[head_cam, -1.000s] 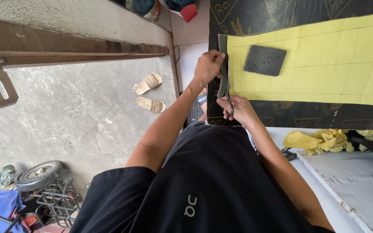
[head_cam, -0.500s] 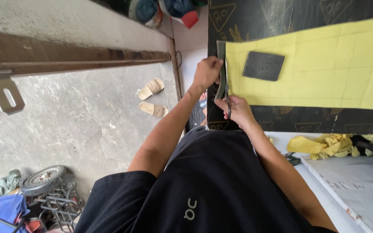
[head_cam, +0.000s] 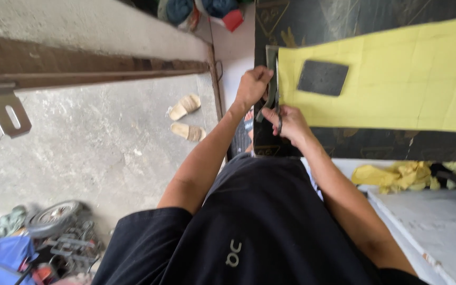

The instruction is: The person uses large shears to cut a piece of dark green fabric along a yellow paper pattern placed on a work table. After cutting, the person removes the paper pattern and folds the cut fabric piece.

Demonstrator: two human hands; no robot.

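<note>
Right hand (head_cam: 290,120) grips scissors (head_cam: 274,89), blades running up along the yellow sheet (head_cam: 397,79) left edge. Left hand (head_cam: 252,87) is just beside, pinching the cut strip (head_cam: 271,58).

I saw a yellow sheet (head_cam: 397,79) lying flat on the dark mat (head_cam: 344,21), scissors (head_cam: 273,100) at its near edge.
</note>
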